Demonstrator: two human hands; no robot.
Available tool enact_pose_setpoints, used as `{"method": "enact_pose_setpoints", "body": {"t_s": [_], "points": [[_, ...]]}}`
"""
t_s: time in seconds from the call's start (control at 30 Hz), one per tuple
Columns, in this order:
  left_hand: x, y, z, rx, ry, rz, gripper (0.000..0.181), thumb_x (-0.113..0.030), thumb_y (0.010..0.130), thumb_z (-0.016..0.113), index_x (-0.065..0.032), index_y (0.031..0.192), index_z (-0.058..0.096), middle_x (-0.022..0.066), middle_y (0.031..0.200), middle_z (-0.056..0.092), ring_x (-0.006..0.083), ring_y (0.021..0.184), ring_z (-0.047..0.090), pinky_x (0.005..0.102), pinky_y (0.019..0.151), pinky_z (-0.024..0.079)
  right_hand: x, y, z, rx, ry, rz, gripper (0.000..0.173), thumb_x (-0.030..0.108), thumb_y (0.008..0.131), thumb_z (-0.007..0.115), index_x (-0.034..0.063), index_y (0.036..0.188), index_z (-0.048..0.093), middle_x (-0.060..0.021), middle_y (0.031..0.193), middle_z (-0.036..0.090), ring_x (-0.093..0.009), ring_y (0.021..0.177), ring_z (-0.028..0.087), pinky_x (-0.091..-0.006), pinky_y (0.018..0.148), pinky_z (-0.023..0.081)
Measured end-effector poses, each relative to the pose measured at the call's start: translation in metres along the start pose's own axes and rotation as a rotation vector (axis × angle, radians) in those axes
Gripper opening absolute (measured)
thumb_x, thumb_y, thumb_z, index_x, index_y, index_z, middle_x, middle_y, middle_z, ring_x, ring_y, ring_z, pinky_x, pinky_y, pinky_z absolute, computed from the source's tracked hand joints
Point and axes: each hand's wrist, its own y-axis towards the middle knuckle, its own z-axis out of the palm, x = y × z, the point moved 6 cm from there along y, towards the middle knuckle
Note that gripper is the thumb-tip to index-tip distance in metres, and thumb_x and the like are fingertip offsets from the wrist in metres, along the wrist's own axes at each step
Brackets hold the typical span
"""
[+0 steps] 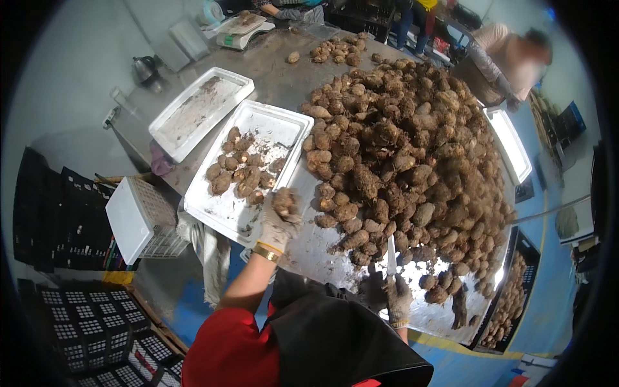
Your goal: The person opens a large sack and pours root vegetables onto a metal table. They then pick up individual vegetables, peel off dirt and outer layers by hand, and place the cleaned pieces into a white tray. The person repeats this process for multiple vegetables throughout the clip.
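Observation:
Gloved and wearing a watch at the wrist, my left hand [280, 225] grips a brown, hairy taro corm [285, 202], blurred by motion, at the near right rim of a white foam tray [213, 223]. Inside that tray lie several taro corms [247, 182], some with pale cut ends, among loose dirt. My right hand [399, 296], also gloved, holds a knife [391, 256] with its blade pointing away from me. Just beyond the blade rises a large heap of taro corms [387, 140] on the metal table [309, 237].
Another foam tray [200, 113], dirty inside, lies farther left. A weighing scale [244, 34] stands at the table's far end. One person [503, 67] leans in at the right beside a white tray [508, 145]. Below the right edge is a black crate [524, 290] of corms.

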Motion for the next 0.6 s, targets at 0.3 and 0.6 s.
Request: {"method": "enact_pose_setpoints", "body": {"t_s": [0.3, 0.6], "points": [[-0.127, -0.014, 0.049, -0.341, 2.357, 1.164, 0.062, -0.013, 0.089, 0.065, -0.0002, 0.143, 0.038, 0.0216, 0.148, 0.038, 0.0331, 0.132, 0.045, 0.0404, 0.111, 0.039, -0.012, -0.003, 0.005, 0.019, 0.279, 0.098, 0.036, 0.007, 0.091, 0.067, -0.0051, 0.123, 0.056, -0.0045, 0.102, 0.064, -0.012, 0.078, 0.058, -0.0245, 0.070, 0.049], [-0.190, 0.045, 0.073, -0.761, 2.468, 1.411, 0.065, -0.048, 0.091, 0.053, -0.0030, 0.138, 0.050, 0.0207, 0.136, 0.053, 0.0374, 0.127, 0.047, 0.0450, 0.109, 0.037, -0.026, 0.006, 0.002, 0.028, 0.025, 0.033, 0.025, 0.021, 0.095, 0.063, -0.0010, 0.107, 0.064, -0.0091, 0.082, 0.068, -0.015, 0.074, 0.061, -0.0303, 0.069, 0.049]]}}
